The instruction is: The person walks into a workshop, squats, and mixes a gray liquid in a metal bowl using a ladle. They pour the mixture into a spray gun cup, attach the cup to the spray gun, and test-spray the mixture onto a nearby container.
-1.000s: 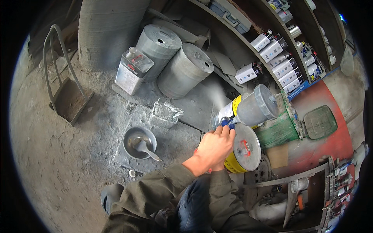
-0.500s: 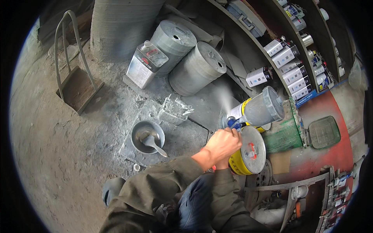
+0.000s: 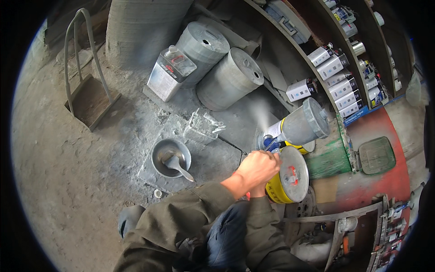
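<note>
My left hand [image 3: 253, 167] is closed at the base of a blue spray gun [image 3: 271, 144] with a large grey cup [image 3: 306, 122] on it. My right hand [image 3: 259, 188] lies beneath the left, its fingers hidden. Pale mist rises from the gun, beside a lying can with a yellow band [image 3: 299, 147]. Just below, a yellow drum with a grey lid [image 3: 292, 174] stands by my wrists. To the left, a grey bowl [image 3: 161, 158] holds a scoop [image 3: 176, 167], near a crusted container [image 3: 197, 131].
Two grey drums [image 3: 226, 81] and a square tin [image 3: 161, 79] stand behind. Shelves of cans [image 3: 337, 84] fill the upper right; a green bin [image 3: 326, 161] sits at right. A dustpan [image 3: 88, 104] is at left, a metal rack [image 3: 344, 224] at lower right.
The view has shifted, so the surroundings sit farther right and slightly higher than a second ago. Both hands remain at the spray gun, and the mist continues.
</note>
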Action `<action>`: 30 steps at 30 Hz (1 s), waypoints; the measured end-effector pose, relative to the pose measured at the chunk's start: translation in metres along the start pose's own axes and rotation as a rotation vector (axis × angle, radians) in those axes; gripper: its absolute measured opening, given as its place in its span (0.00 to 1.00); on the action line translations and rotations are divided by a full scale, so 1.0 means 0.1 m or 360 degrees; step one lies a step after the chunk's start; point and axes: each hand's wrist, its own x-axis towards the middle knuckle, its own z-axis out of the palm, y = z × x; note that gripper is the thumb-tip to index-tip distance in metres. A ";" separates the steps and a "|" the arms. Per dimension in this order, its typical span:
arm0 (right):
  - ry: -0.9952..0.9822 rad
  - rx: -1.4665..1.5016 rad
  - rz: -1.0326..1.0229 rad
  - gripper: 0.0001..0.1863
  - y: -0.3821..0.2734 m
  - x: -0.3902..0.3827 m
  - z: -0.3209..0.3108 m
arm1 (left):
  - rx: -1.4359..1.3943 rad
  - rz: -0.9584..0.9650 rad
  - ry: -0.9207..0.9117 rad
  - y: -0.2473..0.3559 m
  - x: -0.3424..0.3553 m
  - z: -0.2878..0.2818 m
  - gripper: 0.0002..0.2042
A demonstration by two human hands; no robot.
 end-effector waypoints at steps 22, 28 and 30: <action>0.0155 0.1157 0.1182 0.04 -0.23 0.13 -0.01 | -0.1346 -0.1042 -0.0341 -0.20 -1.29 -0.14 0.17; 0.0171 0.1175 0.1031 0.14 -0.35 0.11 0.04 | -0.1976 -0.1110 -0.0716 -0.10 -2.21 0.13 0.21; 0.0153 0.1035 0.1040 0.14 -0.32 0.13 0.02 | -0.1964 -0.1130 -0.0641 -0.09 -2.23 0.14 0.20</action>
